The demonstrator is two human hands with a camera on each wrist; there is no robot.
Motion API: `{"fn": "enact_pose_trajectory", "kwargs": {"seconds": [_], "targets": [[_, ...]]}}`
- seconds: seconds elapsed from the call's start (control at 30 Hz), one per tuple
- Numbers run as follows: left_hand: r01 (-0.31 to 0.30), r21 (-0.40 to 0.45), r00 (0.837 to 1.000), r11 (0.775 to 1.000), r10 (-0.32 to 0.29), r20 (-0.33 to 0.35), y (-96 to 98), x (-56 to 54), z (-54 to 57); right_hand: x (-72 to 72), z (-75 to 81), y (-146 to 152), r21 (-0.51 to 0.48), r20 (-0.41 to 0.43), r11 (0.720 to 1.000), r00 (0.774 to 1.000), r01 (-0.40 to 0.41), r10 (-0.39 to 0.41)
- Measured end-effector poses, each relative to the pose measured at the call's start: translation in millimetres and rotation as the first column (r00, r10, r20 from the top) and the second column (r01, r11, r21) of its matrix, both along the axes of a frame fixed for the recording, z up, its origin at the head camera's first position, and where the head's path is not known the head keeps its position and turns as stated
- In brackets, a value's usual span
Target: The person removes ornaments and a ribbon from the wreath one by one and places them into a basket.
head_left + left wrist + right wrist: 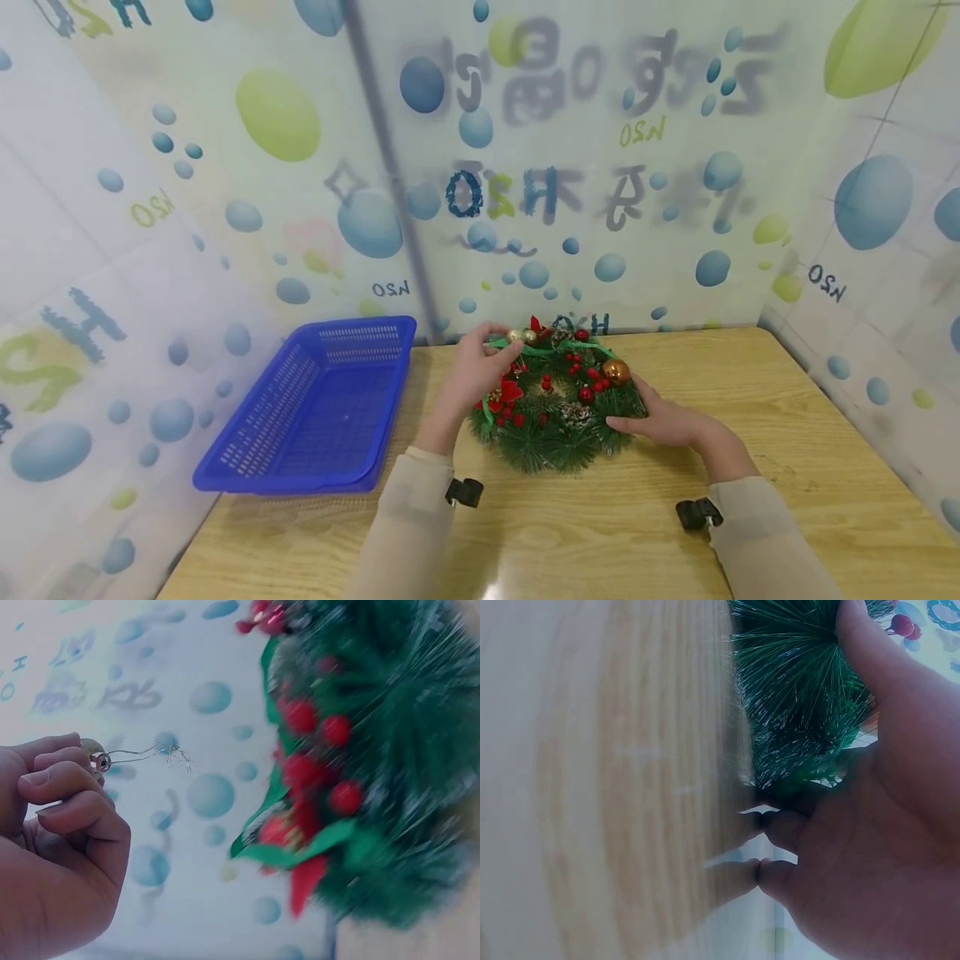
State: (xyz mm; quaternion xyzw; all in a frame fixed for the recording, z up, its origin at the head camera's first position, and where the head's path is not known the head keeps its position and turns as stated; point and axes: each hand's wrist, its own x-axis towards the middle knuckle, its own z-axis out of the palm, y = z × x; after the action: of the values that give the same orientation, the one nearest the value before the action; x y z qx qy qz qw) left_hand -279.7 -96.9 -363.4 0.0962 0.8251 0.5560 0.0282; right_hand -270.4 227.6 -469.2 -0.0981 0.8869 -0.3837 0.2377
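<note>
A green Christmas wreath lies on the wooden table, dressed with red berries, red flowers, pine cones, green ribbon and a copper-coloured ball. Above its upper left side, my left hand pinches a small gold bauble. From the bauble's metal cap a thin bent wire sticks out, apart from the wreath in the left wrist view. My right hand grips the wreath's right edge, thumb over the needles and fingers low beside it at the tabletop. The right fingertips are partly hidden by the needles.
On the left side of the table sits a blue plastic basket with perforated walls. A patterned curtain hangs behind the table and along both sides. The wooden tabletop extends in front and to the right of the wreath.
</note>
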Motion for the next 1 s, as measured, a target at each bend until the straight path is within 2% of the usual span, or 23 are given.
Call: {"fn": "enact_pose_trajectory", "kwargs": {"seconds": [0.2,0.37,0.53,0.73,1.0], "targets": [[-0.054,0.036,0.998,0.998,0.055,-0.017,-25.8,-6.6,25.3,-0.7,1.8,0,0.012,-0.011,1.000,1.000,-0.008,0.008],[-0.065,0.024,0.998,0.998,0.065,-0.013,-43.5,-8.7,34.3,-0.4,0.7,-1,0.012,-0.009,1.000,1.000,-0.007,0.007],[-0.086,-0.002,0.996,0.996,0.086,-0.019,-59.1,-11.3,36.5,0.1,0.0,-2,0.005,-0.016,1.000,1.000,-0.005,0.005],[-0.115,0.006,0.993,0.993,0.115,0.029,-82.9,-20.6,31.9,1.5,2.2,-1,0.007,-0.017,1.000,1.000,-0.009,0.009],[-0.149,-0.101,0.981,0.984,0.160,0.111,-140.2,-41.7,28.9,1.7,-1.2,0,-0.011,-0.003,1.000,1.000,0.003,-0.003]]}}
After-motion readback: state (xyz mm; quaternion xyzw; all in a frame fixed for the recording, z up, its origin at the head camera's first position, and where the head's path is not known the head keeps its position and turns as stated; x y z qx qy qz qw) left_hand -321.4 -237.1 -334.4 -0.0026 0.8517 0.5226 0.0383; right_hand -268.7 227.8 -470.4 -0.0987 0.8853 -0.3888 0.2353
